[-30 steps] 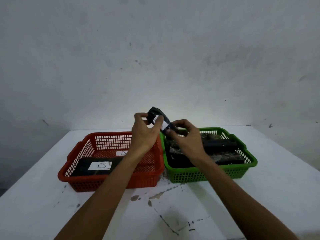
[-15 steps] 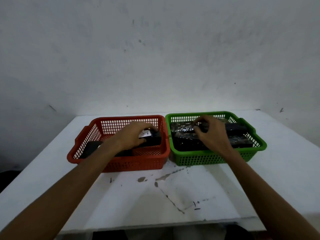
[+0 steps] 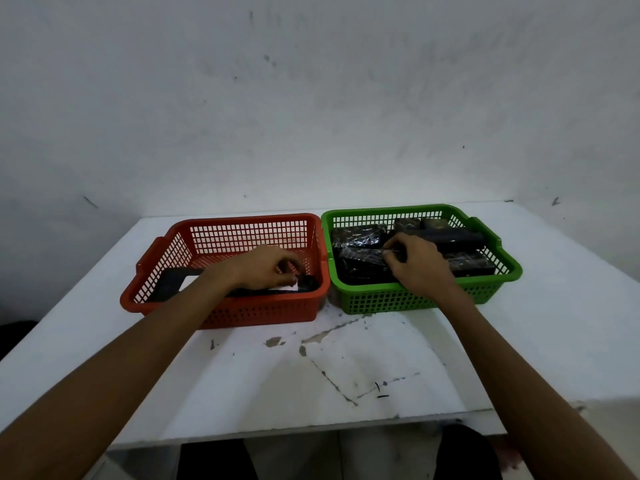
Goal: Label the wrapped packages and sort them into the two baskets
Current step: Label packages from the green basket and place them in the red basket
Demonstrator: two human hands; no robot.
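A red basket (image 3: 221, 304) stands on the left of the table, touching a green basket (image 3: 426, 296) on the right. My left hand (image 3: 266, 266) is down inside the red basket, fingers curled on a small black wrapped package with a white label (image 3: 306, 284). Under my forearm another labelled black package (image 3: 169, 284) lies flat, partly hidden. The green basket holds several black wrapped packages (image 3: 356, 235). My right hand (image 3: 420, 266) is inside it, fingertips pinching the shiny wrap of the front left package (image 3: 360, 266).
The white table (image 3: 346, 368) has chipped paint and dark marks in front of the baskets. Its front edge runs just below my forearms. A scuffed white wall rises close behind the baskets. Dark legs show under the table.
My left hand brought the labelled package from mid-air down into the red basket and lowered it to the floor. My right hand let go of it and moved onto the packages in the green basket.
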